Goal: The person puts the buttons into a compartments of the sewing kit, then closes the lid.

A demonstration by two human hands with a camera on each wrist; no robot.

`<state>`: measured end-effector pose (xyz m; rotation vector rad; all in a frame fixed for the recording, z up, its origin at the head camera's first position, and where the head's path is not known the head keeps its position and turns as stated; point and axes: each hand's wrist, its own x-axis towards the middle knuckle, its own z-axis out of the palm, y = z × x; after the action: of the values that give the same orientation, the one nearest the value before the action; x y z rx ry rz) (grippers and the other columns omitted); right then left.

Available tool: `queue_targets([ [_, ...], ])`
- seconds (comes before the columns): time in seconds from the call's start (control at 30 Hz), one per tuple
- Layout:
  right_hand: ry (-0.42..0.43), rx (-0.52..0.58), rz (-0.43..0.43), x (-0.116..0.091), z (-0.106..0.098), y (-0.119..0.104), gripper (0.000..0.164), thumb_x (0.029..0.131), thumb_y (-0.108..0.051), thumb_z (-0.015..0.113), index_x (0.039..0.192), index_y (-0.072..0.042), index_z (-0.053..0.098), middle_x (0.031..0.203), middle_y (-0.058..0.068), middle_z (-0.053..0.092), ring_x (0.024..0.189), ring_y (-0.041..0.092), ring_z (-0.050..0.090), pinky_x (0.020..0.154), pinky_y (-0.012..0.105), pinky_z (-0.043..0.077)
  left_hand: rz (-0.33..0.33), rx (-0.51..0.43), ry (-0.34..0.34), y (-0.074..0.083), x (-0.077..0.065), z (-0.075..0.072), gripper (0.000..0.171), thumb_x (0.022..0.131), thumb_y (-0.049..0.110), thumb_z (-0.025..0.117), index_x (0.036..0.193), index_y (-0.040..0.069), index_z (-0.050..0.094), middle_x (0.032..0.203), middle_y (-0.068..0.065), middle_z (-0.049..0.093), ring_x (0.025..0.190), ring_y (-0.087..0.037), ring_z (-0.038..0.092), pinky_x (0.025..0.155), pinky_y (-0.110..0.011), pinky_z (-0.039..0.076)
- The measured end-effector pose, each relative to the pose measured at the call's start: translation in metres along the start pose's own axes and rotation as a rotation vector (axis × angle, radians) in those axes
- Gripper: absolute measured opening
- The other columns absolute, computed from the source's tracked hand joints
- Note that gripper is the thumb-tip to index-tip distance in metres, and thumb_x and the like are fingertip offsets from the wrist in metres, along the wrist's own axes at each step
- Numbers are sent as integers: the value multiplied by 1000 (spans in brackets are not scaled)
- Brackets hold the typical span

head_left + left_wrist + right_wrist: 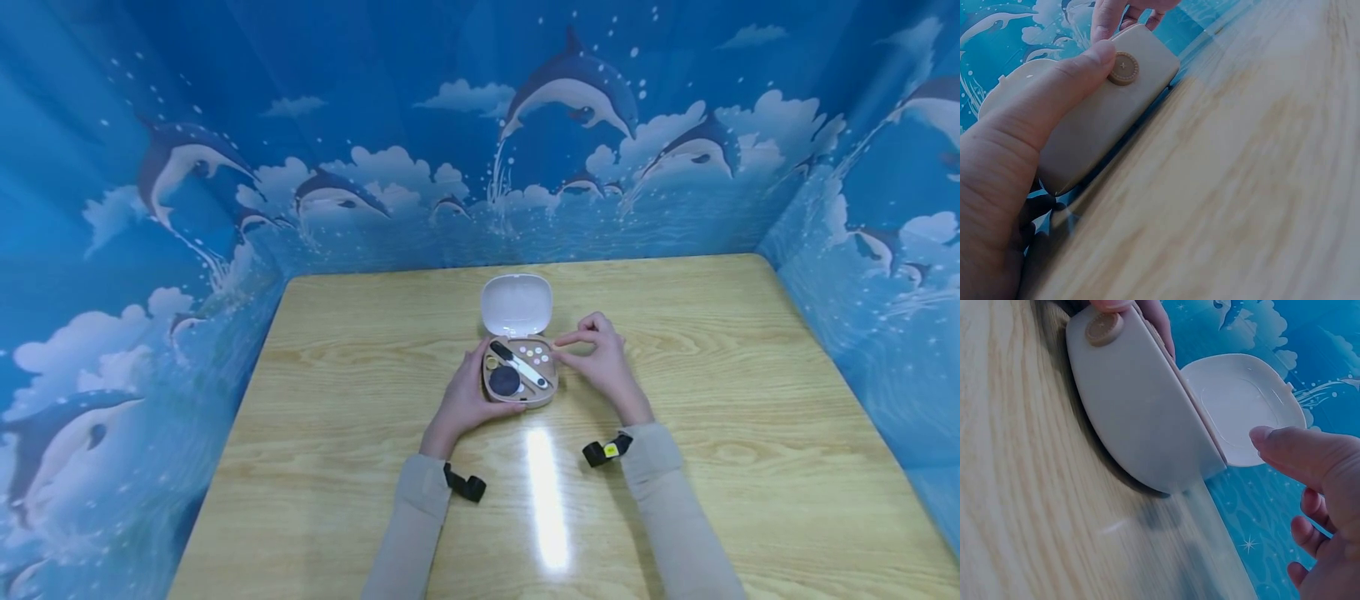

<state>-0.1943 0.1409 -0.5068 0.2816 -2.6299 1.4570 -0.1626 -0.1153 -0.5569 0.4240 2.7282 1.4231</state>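
Observation:
A small sewing kit box (556,385) stands on the table with its white lid (517,305) raised at the back. My left hand (467,397) grips the box from the left, its thumb (1072,78) along the front near a round tan button-shaped catch (1124,67). Inside lie a dark round disc (504,381), a white tool with a black end (525,367), a small gold-coloured piece (492,362) and several pale buttons (530,353). My right hand (603,358) has thumb and forefinger at the box's right rim; I cannot tell whether they pinch something small.
The box stands toward the back of the wood-grained table (360,350). A blue curtain with dolphins (420,225) hangs behind the table and along its sides. Black straps with small cameras sit on both wrists, and light glares on the tabletop (720,483) in front of the box.

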Motion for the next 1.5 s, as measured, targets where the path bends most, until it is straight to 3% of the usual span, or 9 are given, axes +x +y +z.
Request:
queue_targets([
  [0.4,25,-2,15,-6,-13,6,18,79,-14,84,94,-7,78,97,4,40,97,21,39,101,53,26,-31,1,4,-1,0,1,130,58,65,88,160,28,16,162,-1,24,149,-35,17,118,-55,19],
  [0.57,33,11,20,-12,-20,11,19,80,-15,84,96,-7,78,96,4,39,96,22,38,91,46,34,-20,-1,4,-2,0,1,130,58,64,88,160,28,16,162,0,25,149,-34,17,119,-53,19],
  [0.87,58,19,10,-26,-29,28,18,78,-12,85,94,-5,78,95,7,41,93,21,38,84,37,33,-24,-8,-1,-1,-1,1,129,59,65,87,160,31,15,163,1,24,149,-33,15,119,-54,18],
  [1.03,51,29,7,-36,-36,36,19,78,-10,85,94,-3,78,94,9,41,92,25,39,83,39,32,-6,-8,3,-3,0,1,128,59,65,87,160,32,16,162,1,26,149,-33,18,119,-53,19],
  [1.23,39,9,66,-46,-40,48,22,79,-13,85,97,-4,77,95,6,42,91,21,39,81,34,34,13,-12,3,-5,0,1,128,59,65,87,160,33,15,162,1,26,148,-33,20,119,-53,19],
  [1.5,57,-23,-2,-52,-41,58,20,74,-10,88,91,-5,78,92,7,45,89,20,40,87,43,25,10,0,6,-6,0,1,127,59,67,86,159,34,14,162,1,26,148,-32,20,120,-51,19],
])
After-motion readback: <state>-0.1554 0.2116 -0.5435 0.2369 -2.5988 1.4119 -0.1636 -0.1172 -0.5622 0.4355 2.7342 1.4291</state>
